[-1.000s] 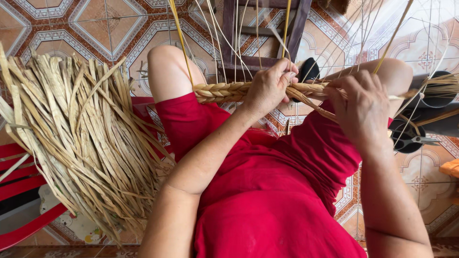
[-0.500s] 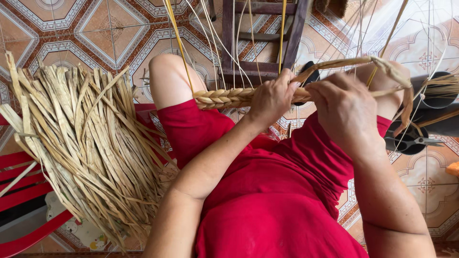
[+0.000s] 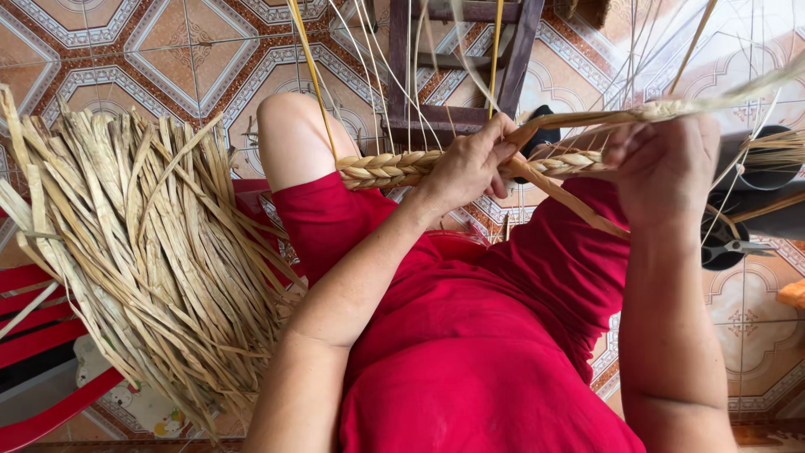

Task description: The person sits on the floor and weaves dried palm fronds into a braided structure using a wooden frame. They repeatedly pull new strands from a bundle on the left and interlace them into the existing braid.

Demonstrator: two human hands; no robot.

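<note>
A plaited rope of pale straw (image 3: 386, 168) runs across my knees, above my red clothing. My left hand (image 3: 470, 164) pinches the braid where the loose strands begin. My right hand (image 3: 667, 168) is closed around a twisted straw strand (image 3: 587, 117) that stretches from the left hand up to the right edge. Another flat strand slants down from the left hand across my right thigh. Thin straw fibres hang down from above in front of both hands.
A big bundle of dried straw strips (image 3: 142, 252) lies at my left on a red plastic chair (image 3: 50, 335). A dark wooden stool (image 3: 457, 59) stands ahead on the patterned tile floor. Black scissors (image 3: 729, 245) and dark sandals lie at the right.
My right hand has swung a strand from a loop out to the right and pulled it taut. The left hand stays on the braid. The view has shifted slightly.
</note>
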